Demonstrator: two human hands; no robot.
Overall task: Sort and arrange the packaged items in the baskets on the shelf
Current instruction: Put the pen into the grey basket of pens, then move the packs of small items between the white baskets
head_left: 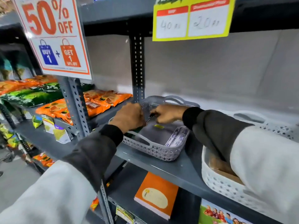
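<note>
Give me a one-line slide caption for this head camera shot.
Both hands, left and right, reach into a grey basket on a shop shelf.

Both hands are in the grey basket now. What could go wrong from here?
1. The grey basket sits at an angle with its near corner at the shelf edge; a pull might tip it off.
2. The left hand and right hand pinch one thin dark item together; it may slip.
3. The right sleeve crosses the white basket and might drag it.
</note>
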